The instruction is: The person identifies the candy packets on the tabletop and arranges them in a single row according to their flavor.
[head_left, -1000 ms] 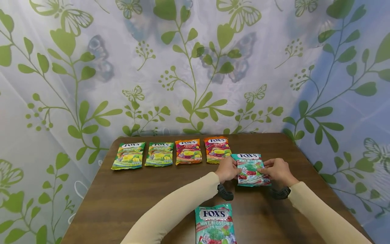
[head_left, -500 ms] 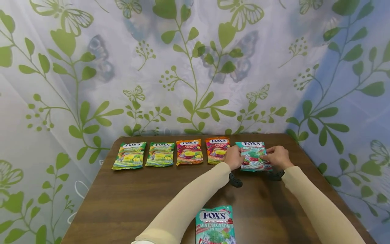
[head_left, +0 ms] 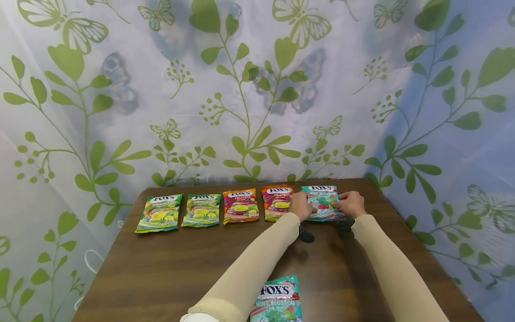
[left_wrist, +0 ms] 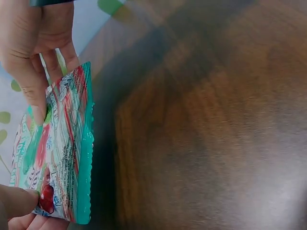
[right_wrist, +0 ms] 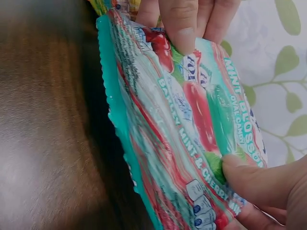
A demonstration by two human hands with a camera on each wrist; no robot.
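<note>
A teal Fox's Mint Blossom candy bag (head_left: 322,203) is held between both hands at the back right of the table. My left hand (head_left: 300,205) grips its left side, thumb on the front and fingers behind. On the opposite side, my right hand (head_left: 351,204) pinches it the same way. The left wrist view shows both thumbs pressing into the bag's printed face (left_wrist: 62,143), its crimped bottom edge over a dark shadow. Close beside the left hand lies an orange-topped Fruits candy bag (head_left: 277,201), partly covered by that hand.
Another Fruits bag (head_left: 240,205) and two green-yellow Spring Tea bags (head_left: 159,213) continue the row leftward along the back of the brown table (head_left: 169,273). A second Mint Blossom bag (head_left: 277,302) lies at the front, by the left sleeve. A leaf-patterned curtain (head_left: 225,89) hangs behind.
Both hands have carried the Mint Blossom bag away from me to the back of the table, level with the row. Over the last half second it barely moves; the head view has shifted slightly.
</note>
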